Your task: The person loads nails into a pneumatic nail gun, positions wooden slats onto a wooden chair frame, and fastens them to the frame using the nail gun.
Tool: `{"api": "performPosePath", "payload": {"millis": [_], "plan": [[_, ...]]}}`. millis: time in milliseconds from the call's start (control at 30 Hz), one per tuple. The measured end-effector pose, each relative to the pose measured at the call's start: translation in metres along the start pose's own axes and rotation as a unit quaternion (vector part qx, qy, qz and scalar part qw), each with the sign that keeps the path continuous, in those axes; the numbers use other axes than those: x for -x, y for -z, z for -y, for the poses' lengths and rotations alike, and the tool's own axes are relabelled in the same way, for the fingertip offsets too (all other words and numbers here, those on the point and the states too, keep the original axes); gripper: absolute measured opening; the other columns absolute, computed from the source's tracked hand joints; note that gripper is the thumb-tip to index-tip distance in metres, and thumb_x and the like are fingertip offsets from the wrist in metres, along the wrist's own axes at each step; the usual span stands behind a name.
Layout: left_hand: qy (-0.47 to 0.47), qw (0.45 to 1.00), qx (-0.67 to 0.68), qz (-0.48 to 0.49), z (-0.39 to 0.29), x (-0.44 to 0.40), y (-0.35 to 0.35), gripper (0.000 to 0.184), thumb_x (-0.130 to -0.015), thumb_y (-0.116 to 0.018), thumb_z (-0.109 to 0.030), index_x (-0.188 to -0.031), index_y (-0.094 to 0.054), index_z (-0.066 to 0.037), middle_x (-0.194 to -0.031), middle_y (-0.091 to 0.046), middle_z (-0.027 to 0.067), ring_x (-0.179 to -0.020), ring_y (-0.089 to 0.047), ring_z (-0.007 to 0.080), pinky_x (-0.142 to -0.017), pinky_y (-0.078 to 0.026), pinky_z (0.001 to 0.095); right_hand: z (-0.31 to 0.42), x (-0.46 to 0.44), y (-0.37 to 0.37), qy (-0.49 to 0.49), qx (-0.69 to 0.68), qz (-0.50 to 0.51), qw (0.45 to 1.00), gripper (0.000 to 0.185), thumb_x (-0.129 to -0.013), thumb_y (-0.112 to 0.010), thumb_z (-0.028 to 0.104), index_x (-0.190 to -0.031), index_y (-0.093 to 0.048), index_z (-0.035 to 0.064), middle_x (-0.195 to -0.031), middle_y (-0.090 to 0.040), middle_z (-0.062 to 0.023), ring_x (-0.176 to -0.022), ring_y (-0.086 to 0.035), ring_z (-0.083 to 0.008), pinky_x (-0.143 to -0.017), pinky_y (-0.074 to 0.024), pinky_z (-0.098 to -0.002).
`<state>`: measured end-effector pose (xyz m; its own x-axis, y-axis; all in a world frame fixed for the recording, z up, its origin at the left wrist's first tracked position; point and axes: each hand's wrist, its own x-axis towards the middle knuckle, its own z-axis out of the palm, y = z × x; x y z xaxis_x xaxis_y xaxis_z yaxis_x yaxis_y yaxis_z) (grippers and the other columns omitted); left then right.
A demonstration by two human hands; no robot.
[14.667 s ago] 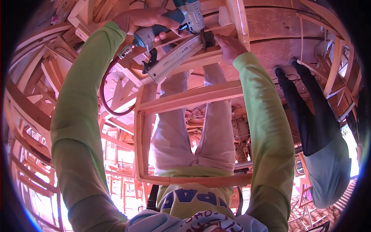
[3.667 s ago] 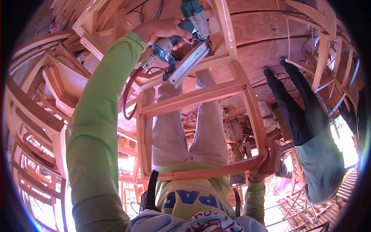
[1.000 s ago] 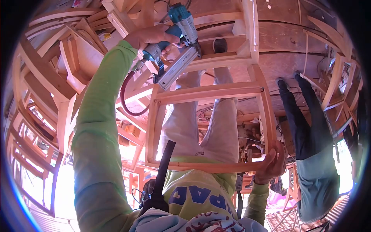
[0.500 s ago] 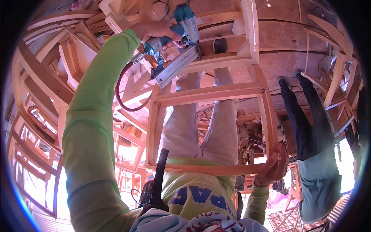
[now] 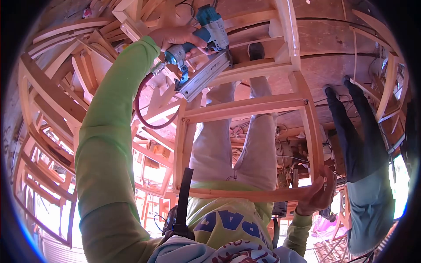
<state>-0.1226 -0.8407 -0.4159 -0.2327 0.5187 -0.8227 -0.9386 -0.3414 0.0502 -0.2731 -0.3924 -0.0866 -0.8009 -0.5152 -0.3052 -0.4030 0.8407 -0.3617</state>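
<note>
My left hand [image 5: 182,37] is wrapped around the grip of a teal and grey nail gun [image 5: 217,33]. Its long silver magazine slants down to the left, and a dark red air hose [image 5: 139,103] loops from its fitting. The gun's nose sits close to a rail of a pale wooden chair frame [image 5: 245,107]; whether it touches is unclear. At the frame's near right corner, my right hand [image 5: 318,193] is closed around the wood. The frame stands in front of my legs, with its rectangular opening facing me.
Curved wooden parts [image 5: 52,87] and stacked frames crowd the left side. To the right stands another person in dark trousers [image 5: 351,136]. More wooden pieces [image 5: 386,87] are at the far right, and thin cables lie across the reddish floor [image 5: 322,41].
The whole view has shifted slightly, so the frame, nail gun and other person appear a little further right. Both hands keep their hold on the same things.
</note>
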Motion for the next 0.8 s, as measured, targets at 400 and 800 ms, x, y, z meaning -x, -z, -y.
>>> {"api": "performPosePath", "payload": {"millis": [400,800], "plan": [[-0.078,0.996,-0.019,-0.047,0.010,0.016,-0.019,0.041,-0.094,-0.077,-0.018,-0.123,-0.054,0.000,-0.099,-0.068,0.0095,-0.063,-0.058,0.0098,-0.052,-0.053,0.0255,0.003,-0.005,-0.003,0.038,0.008,-0.010,0.999,0.032,-0.103,-0.053,0.018,-0.106,-0.068,-0.0097,-0.095,-0.070,-0.0199,-0.085,-0.070,-0.0311,-0.070,-0.0615,-0.0395],[-0.218,0.947,0.049,-0.229,0.132,0.168,-0.117,0.045,-0.100,-0.069,-0.019,-0.135,-0.044,-0.004,-0.087,-0.059,0.0057,-0.062,-0.056,0.0127,-0.053,-0.051,0.0303,-0.001,-0.003,0.004,0.160,0.026,0.023,0.987,0.025,-0.099,-0.057,0.018,-0.103,-0.070,-0.0027,-0.093,-0.069,-0.0183,-0.081,-0.066,-0.0368,-0.071,-0.0518,-0.0473]]}}
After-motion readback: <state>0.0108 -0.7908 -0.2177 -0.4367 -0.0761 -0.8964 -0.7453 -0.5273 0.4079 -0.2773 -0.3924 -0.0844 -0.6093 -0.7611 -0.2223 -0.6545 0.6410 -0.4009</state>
